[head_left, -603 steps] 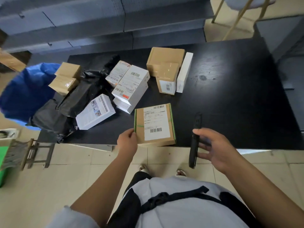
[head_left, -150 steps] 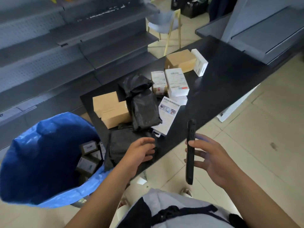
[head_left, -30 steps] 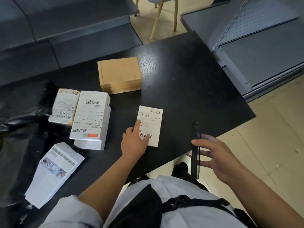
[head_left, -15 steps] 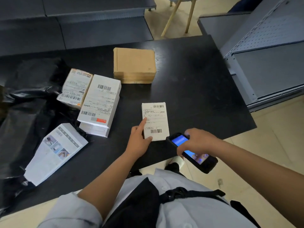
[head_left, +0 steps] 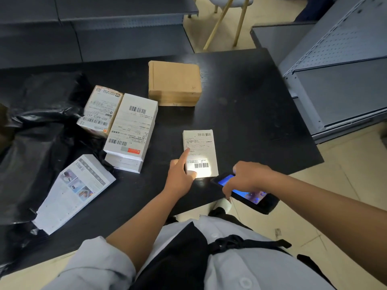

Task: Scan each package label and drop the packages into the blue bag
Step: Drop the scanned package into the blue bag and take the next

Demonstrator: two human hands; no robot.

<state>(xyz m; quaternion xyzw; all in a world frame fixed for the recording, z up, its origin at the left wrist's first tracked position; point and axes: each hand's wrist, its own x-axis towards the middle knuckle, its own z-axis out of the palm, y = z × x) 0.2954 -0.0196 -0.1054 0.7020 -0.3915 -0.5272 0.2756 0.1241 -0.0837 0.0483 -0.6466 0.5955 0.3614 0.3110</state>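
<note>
A patch of bright light had just come up on the lower barcode of the small white package [head_left: 200, 152], where half a second before the label was unlit. The scanner [head_left: 246, 192] had swung round from upright at the person's side to lie flat with its lit screen up and its nose aimed at that label. The right hand [head_left: 249, 177] gripped it with fingers curled over the top; I couldn't tell from where I stood whether a finger was pressing a trigger.

The left hand [head_left: 180, 174] kept the package steady on the black table [head_left: 251, 114] near its front edge, forefinger stretched along the label's left side, the other fingers loosely bent against the box.

I took this as the scan in progress, so this package looked nearly ready for the blue bag, which was out of sight. The stacked white boxes [head_left: 130, 132], the brown carton [head_left: 173, 83] and the black mailers [head_left: 35, 143] were still waiting.
</note>
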